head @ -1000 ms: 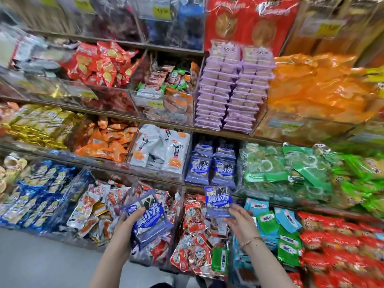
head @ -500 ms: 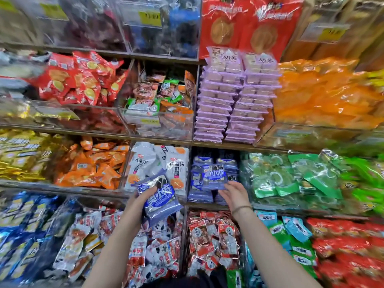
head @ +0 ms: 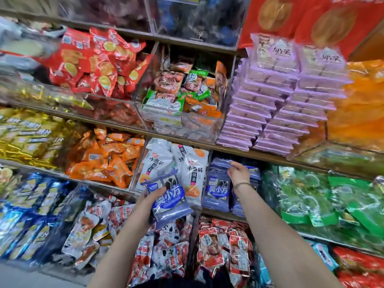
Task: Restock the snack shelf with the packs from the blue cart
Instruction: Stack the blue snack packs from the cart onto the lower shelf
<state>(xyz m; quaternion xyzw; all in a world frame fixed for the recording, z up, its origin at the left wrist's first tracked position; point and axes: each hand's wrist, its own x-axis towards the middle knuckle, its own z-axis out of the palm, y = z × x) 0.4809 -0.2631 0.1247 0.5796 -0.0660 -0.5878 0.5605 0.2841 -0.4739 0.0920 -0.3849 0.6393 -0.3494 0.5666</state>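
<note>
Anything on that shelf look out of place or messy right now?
Nothing clearly wrong. The blue packs stand in their own bin, the purple stacks lean slightly, and the left hand holds matching packs.

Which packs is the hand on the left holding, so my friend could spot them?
Find the lilac packs stacked high in the middle of the shelves. Below and left of them, in front of white packs, the left hand grips a bundle of blue packs. Only these float off the shelf, tilted, with big white letters.
</note>
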